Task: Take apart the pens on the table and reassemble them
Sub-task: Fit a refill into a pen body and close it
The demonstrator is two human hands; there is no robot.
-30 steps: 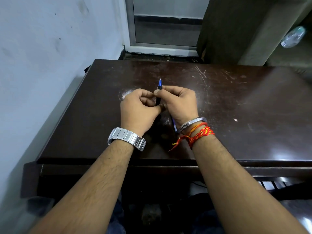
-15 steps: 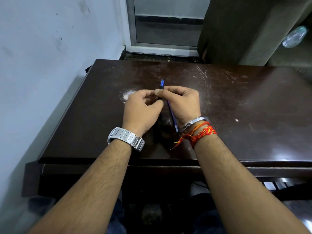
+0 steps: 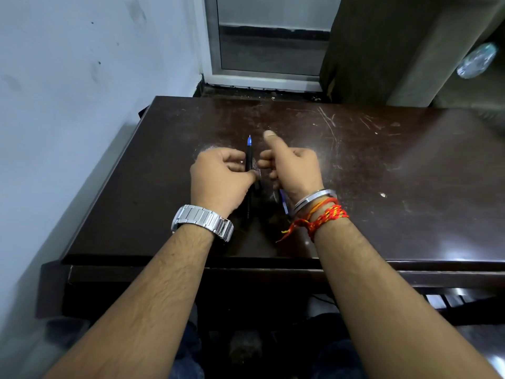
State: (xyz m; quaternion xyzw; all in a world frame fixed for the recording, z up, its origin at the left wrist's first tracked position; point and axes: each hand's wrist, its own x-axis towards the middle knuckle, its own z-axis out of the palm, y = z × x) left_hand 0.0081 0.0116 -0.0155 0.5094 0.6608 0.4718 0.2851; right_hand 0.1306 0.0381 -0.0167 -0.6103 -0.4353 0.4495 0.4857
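My left hand [image 3: 221,179] grips a black pen [image 3: 248,162] whose blue tip points away from me; its rear end sticks out below the hand. My right hand [image 3: 293,170] is just to the right of it, fingers curled and thumb raised. A slim blue pen part [image 3: 284,204] shows under the heel of that hand, near the wrist. The two hands are a small gap apart above the dark wooden table [image 3: 382,165]. A small clear blurred bit shows between them; I cannot tell what it is.
A pale wall [image 3: 82,105] runs along the table's left edge. A door frame [image 3: 262,77] and a dark cabinet [image 3: 382,45] stand behind the table. A plastic bottle [image 3: 476,60] lies at the far right. The tabletop is scratched.
The hands were pressed together on one pen; now they have drawn apart. The black pen stays in my left hand, and my right thumb has lifted.
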